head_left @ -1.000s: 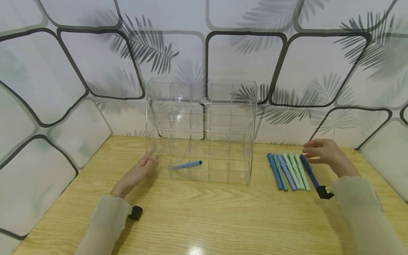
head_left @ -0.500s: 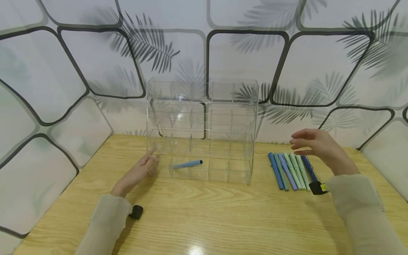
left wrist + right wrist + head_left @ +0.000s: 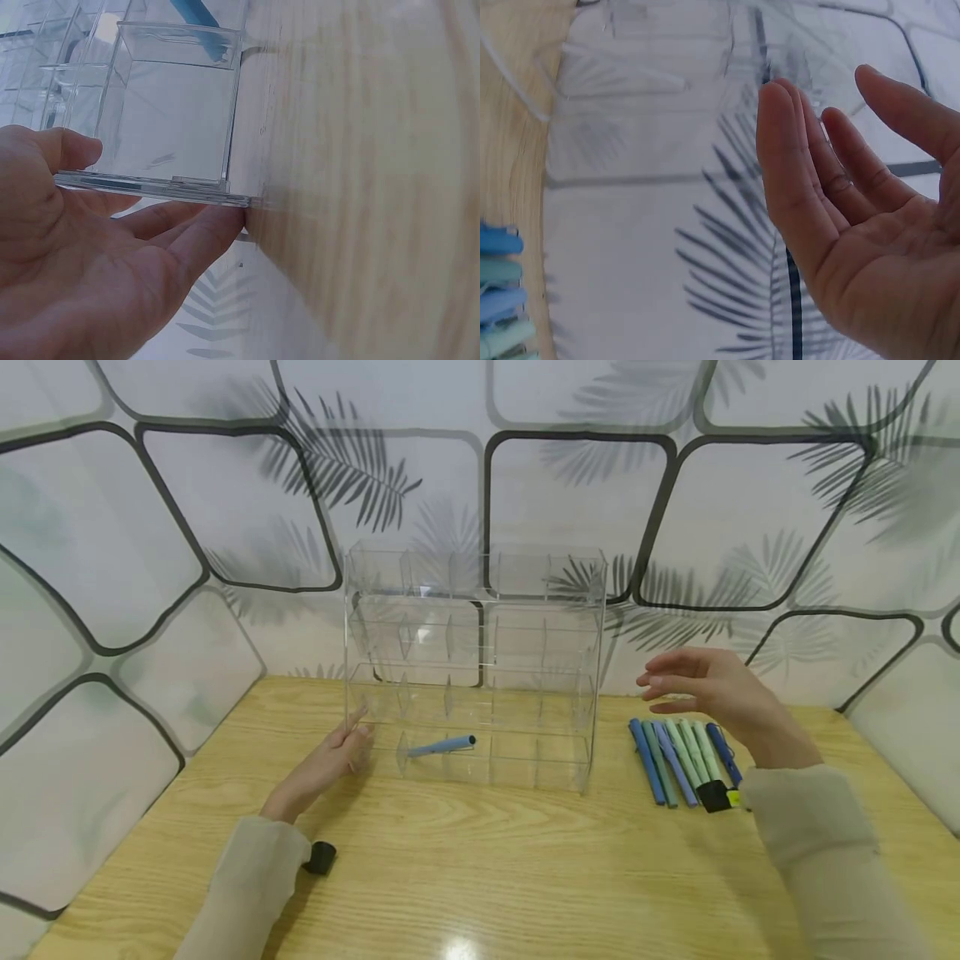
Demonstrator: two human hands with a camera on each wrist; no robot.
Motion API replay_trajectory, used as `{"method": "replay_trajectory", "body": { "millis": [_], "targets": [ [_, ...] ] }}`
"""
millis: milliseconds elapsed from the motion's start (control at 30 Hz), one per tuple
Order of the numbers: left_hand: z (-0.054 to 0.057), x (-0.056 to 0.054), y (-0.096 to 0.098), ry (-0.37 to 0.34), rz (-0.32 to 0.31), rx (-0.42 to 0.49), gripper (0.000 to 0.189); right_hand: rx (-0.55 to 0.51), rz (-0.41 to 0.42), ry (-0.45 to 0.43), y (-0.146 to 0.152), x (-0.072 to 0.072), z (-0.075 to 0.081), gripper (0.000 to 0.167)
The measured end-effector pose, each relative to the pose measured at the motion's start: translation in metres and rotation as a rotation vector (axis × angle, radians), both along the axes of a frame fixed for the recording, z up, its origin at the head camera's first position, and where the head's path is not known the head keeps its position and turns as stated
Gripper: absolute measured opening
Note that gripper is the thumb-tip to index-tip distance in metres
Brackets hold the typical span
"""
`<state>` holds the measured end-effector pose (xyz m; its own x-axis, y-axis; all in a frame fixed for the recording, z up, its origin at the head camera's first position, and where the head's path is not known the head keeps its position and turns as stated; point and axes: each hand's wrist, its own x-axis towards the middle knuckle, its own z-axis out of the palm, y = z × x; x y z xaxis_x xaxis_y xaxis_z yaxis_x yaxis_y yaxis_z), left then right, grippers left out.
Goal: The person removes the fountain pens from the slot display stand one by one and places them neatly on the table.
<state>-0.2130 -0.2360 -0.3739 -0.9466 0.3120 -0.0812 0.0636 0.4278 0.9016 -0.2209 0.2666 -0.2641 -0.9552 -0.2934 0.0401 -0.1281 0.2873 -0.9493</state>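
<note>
A clear acrylic organizer (image 3: pixel 540 764), with stepped rows of compartments, stands on the table against the wall. My left hand (image 3: pixel 326 764) holds its left side panel, thumb (image 3: pixel 79 150) on the inner side and fingers on the outer side. One light blue pen (image 3: pixel 442 747) lies slantwise in the bottom row. My right hand (image 3: pixel 723 697) hovers with nothing in it, above and behind a row of pens, its fingers (image 3: pixel 780 142) loosely bent and apart from the thumb. The row includes a blue pen (image 3: pixel 647 762), a purple pen (image 3: pixel 673 762), several pale green pens and a dark blue pen (image 3: pixel 723 750).
The wood-grain table (image 3: pixel 480 868) extends in front of the organizer. A patterned wall covering (image 3: pixel 577 510) rises behind it and on the left. Black wrist cameras (image 3: pixel 321 858) sit at both cuffs; the right one overlaps the pens in the head view.
My right hand has moved left and upward from beside the dark blue pen, with no pen in it. The left hand and the organizer stay where they were.
</note>
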Motion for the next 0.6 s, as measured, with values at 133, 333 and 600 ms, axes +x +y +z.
{"method": "replay_trajectory", "body": {
  "millis": [133, 333, 600],
  "targets": [
    [0.000, 0.000, 0.001, -0.013, 0.005, 0.003, 0.064, -0.015, 0.037, -0.003, -0.017, 0.001, 0.003, 0.029],
    [-0.001, 0.002, 0.001, -0.036, 0.010, -0.004, 0.065, -0.037, 0.135, 0.016, -0.045, 0.001, 0.005, 0.029],
    [-0.001, 0.000, 0.001, -0.022, 0.001, -0.005, 0.064, -0.081, 0.189, -0.009, -0.078, 0.001, 0.002, 0.027]
  ]
}}
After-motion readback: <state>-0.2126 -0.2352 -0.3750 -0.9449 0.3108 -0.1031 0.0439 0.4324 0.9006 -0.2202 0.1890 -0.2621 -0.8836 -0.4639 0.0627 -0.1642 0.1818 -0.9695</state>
